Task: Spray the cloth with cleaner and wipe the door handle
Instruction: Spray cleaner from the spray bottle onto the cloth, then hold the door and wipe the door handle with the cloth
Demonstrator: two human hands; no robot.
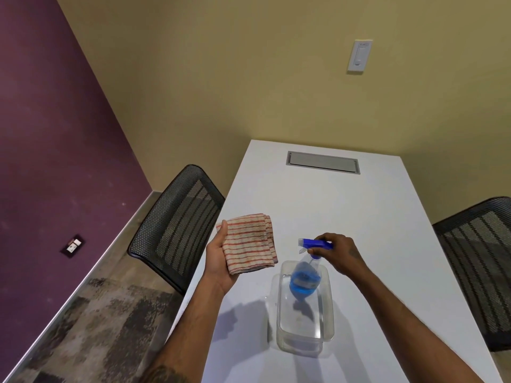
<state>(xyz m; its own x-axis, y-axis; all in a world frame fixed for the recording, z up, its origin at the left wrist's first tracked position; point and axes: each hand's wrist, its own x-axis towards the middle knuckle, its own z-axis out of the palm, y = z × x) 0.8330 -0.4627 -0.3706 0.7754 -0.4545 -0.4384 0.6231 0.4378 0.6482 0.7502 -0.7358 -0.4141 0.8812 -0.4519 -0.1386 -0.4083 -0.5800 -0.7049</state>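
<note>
My left hand (218, 261) holds a folded cream cloth with red stripes (249, 243) flat on its palm, above the left side of the white table (359, 217). My right hand (338, 252) grips the blue spray head of a clear bottle of blue cleaner (304, 279). The nozzle points left toward the cloth. The bottle hangs tilted over a clear plastic bin (327, 308), its lower part inside the bin's rim. No door handle is in view.
A black mesh chair (177, 225) stands at the table's left side and another (481, 261) at its right. A grey cable hatch (323, 162) is set in the tabletop's far end. A white wall switch (360, 55) is on the yellow wall.
</note>
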